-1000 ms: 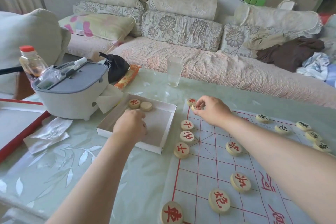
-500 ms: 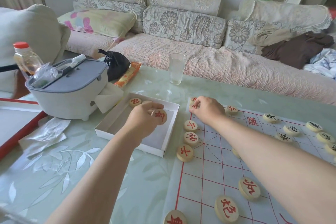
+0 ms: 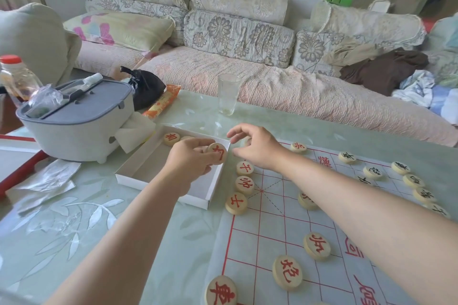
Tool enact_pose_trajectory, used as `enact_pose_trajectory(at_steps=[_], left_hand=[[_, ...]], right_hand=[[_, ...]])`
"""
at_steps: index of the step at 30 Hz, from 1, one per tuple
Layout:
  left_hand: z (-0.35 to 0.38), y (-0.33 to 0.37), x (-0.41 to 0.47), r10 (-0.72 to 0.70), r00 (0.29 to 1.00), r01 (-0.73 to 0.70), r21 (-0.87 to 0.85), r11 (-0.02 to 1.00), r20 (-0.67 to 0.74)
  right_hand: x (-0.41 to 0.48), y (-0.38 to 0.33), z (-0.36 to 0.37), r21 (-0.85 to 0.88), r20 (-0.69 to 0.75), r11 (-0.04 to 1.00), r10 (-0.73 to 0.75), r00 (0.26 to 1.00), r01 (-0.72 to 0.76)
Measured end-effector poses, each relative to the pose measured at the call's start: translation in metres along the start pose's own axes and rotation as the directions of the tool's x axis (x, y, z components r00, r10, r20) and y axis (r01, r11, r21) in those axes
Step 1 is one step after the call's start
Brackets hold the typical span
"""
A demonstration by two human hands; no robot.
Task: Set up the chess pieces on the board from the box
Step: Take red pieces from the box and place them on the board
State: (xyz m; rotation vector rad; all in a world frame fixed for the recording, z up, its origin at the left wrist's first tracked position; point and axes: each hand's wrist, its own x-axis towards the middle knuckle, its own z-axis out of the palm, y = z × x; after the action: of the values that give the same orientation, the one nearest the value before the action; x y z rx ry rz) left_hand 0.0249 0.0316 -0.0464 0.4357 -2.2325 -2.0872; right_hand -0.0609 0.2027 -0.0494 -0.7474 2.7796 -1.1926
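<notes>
My left hand (image 3: 192,158) pinches a round wooden chess piece (image 3: 218,153) with a red character, held above the right side of the white box (image 3: 138,176). One more red piece (image 3: 171,138) lies in the box's far corner, and another is partly hidden behind my hand. My right hand (image 3: 255,147) hovers with loosely spread fingers over the far left corner of the paper chess board (image 3: 277,225), holding nothing. Several red pieces stand along the board's left edge, such as the piece (image 3: 244,184) in the middle. Black-lettered pieces (image 3: 347,157) sit at the far right.
A grey-lidded white container (image 3: 74,121) stands left of the box with tissue beside it. An empty glass (image 3: 228,97) stands near the table's far edge. A black bag (image 3: 146,88), an orange packet (image 3: 162,101) and a bottle (image 3: 14,77) lie further left. A sofa runs behind.
My left hand picked a red piece out of the box and carried it right toward the board. My right hand let go of the corner piece and lifted with its fingers spread.
</notes>
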Motion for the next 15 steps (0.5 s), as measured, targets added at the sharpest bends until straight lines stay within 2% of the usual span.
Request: enact_pose_trajectory(at_steps=[3, 7, 13, 15], left_hand=[[0.005, 0.003, -0.005, -0.012, 1.000, 0.012, -0.026, 1.000, -0.004], [0.012, 0.005, -0.008, -0.010, 1.000, 0.009, -0.037, 0.999, -0.013], [0.031, 0.003, -0.011, 0.033, 0.996, -0.022, -0.131, 0.991, 0.086], [0.040, 0.001, -0.010, 0.086, 0.991, -0.079, -0.063, 0.995, 0.107]], right_hand=[[-0.013, -0.016, -0.005, 0.102, 0.056, 0.994, -0.032, 0.998, 0.026], [-0.026, -0.020, -0.015, 0.130, 0.109, 0.991, -0.033, 0.993, 0.019], [-0.027, 0.001, -0.019, 0.175, -0.001, 0.985, -0.002, 1.000, 0.003], [-0.027, 0.010, -0.026, 0.196, -0.042, 0.980, 0.042, 0.998, -0.033]])
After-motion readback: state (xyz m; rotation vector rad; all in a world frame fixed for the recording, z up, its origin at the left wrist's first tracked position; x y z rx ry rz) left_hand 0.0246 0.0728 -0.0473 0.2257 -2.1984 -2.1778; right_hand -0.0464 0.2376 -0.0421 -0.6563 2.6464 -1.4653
